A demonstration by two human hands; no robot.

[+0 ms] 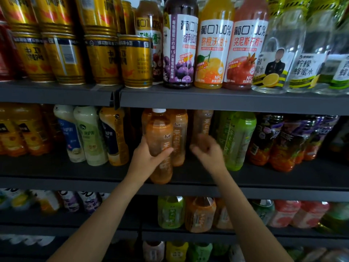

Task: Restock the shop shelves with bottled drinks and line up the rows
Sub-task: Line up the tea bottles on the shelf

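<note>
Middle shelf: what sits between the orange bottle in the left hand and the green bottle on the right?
In the head view, between the orange bottle gripped by the left hand and the green bottle: two more orange bottles behind, plus the right hand, blurred.

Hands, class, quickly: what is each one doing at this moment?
Left hand: grips the front orange tea bottle on the middle shelf.
Right hand: blurred; cannot tell if it holds anything.

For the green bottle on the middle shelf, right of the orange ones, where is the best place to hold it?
Probably the upright green bottle is best gripped around its mid-body, coming from the open shelf front. The shelf above hides its cap, and neighbouring bottles crowd both sides.
</note>
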